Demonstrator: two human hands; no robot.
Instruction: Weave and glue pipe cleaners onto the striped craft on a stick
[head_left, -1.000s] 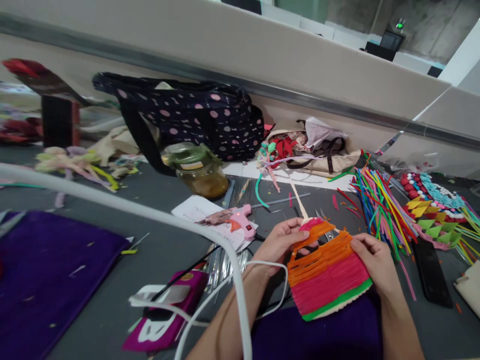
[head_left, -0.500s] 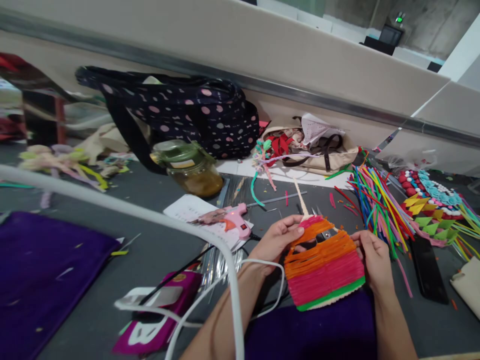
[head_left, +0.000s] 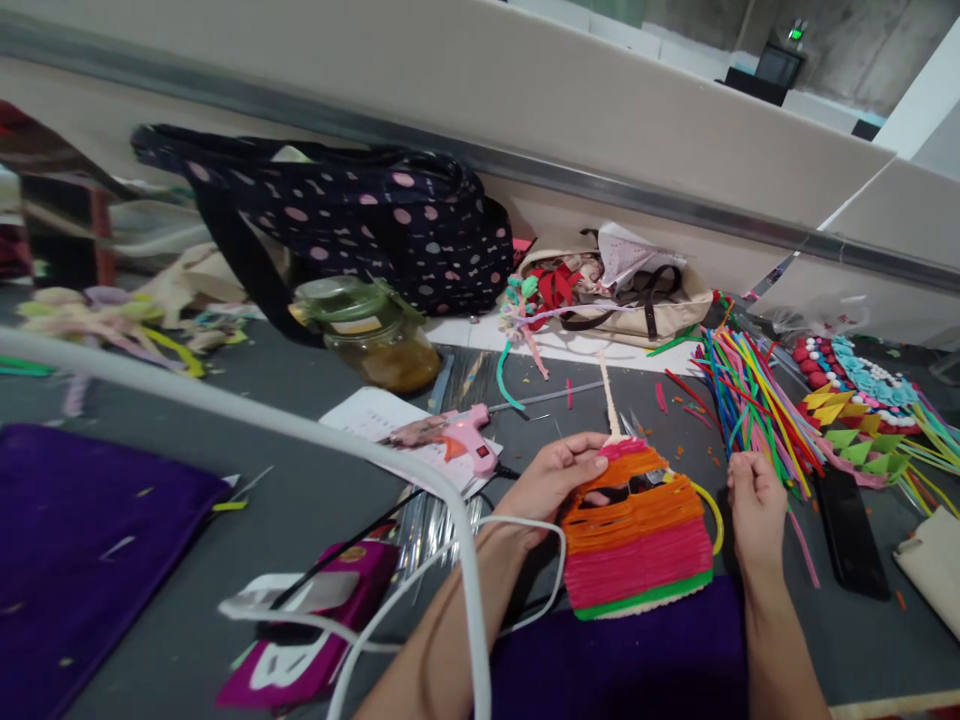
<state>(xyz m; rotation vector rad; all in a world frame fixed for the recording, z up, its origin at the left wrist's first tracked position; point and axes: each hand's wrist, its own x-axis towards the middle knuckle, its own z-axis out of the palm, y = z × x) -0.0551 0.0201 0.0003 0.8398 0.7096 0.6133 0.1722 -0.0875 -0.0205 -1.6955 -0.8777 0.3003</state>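
My left hand [head_left: 564, 478] is closed on the upper left edge of a flat piece wound with orange, pink and green strips [head_left: 637, 550]. A pale, thin stem [head_left: 609, 398] sticks up from its top. Through a gap between the orange strips dark and metal parts show. Behind its right edge curves a yellow loop [head_left: 718, 515], which looks like a scissors handle; metal tips [head_left: 628, 422] poke out above. My right hand [head_left: 757, 505] is apart from the piece, to its right, with fingers curled and pinched. Whatever it may hold is too small to make out.
A pink glue gun [head_left: 472, 440] lies on white paper left of my hands. A white cable [head_left: 450, 500] crosses in front of my left forearm. Colourful pipe cleaners [head_left: 757, 400] and a black phone [head_left: 851, 530] lie right. A lidded jar [head_left: 375, 345] and dotted bag [head_left: 375, 220] stand behind.
My right hand has let go of the piece's right edge and drawn away to the right. The piece, still in my left hand, has shifted slightly left, uncovering the yellow loop.
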